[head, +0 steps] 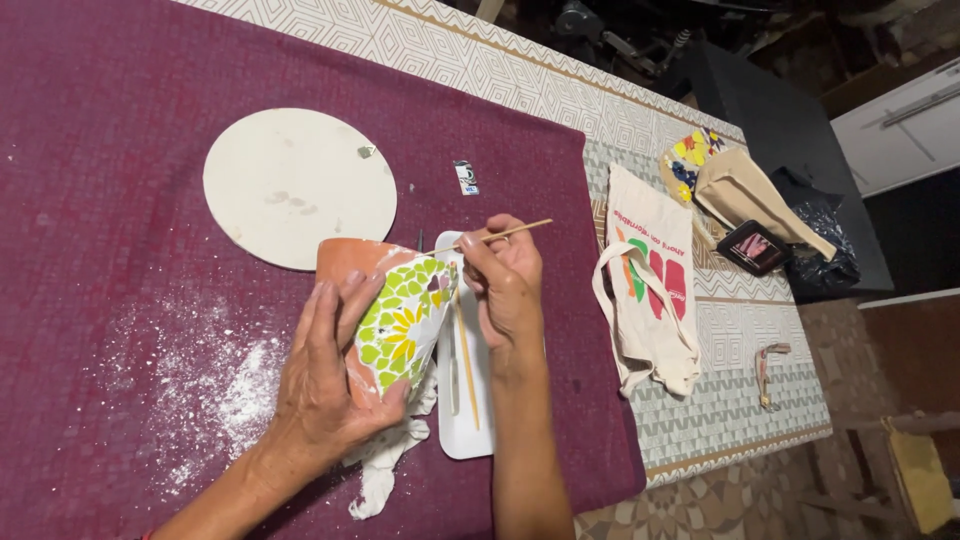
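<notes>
Your left hand (330, 380) wraps around a terracotta pot (385, 315) lying on its side, palm on the bare clay, fingers curled over its top and thumb under its lower edge at about 5 o'clock. The pot's side facing you carries a mosaic of green tiles with 1 yellow flower (a few purple pieces sit near the rim). Your right hand (505, 280) sits just at 3 o'clock of the pot, closed in a pinch on a thin wooden stick (500, 236) whose point meets the mosaic near the rim, while its free end angles out toward 2 o'clock.

Beneath both hands lies a small white tray (462, 420) with another wooden stick (467, 365) resting lengthwise in it, and a crumpled white cloth (385, 460) spills out at 6 o'clock of the pot. At 11 o'clock of the pot rests a round white disc (298, 185) on the maroon mat (120, 150), and white powder (215, 385) is dusted over the mat at 9 o'clock of your left hand. Well apart at 3 o'clock, a cream tote bag (650, 290) lies on the patterned tablecloth (740, 400).
</notes>
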